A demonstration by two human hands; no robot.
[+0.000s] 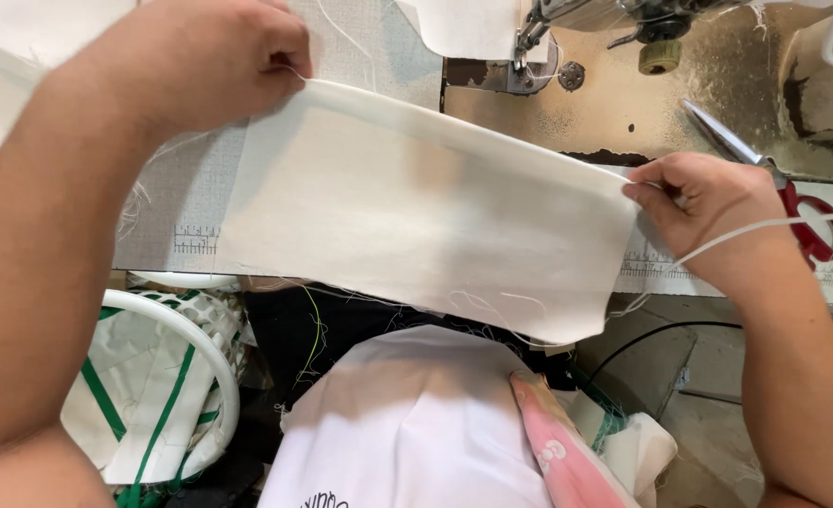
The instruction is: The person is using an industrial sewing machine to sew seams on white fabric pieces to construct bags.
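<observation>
White fabric [416, 212], a long rectangular piece with frayed threads along its near edge, is stretched between both hands above the near edge of the tabletop [360, 47]. Its far edge runs taut as a straight fold from upper left down to the right, while the rest hangs loosely toward the person's lap. The left hand [214, 61] is closed in a fist-like pinch on the fabric's far left corner, with a thin thread trailing from the fingers. The right hand [708, 212] is closed in a pinch on the far right corner, thumb and fingertips pressed together over the cloth edge; a white cord [764, 229] crosses over this hand and runs off to the right. Just beyond the right hand lie scissors with silver blades and red handles [816, 226], partly hidden by the hand. On the far side sits a sewing machine [567, 19], its presser foot resting on another white piece [473, 23], with a worn, dusty metal bed [623, 103] around it. A printed ruler scale [196, 240] marks the near edge of the tabletop. Below on the left stands a white mesh basket [205, 348] holding white and green cloth, and near the bottom lies white cloth with a pink patterned piece [557, 452] beside it.
</observation>
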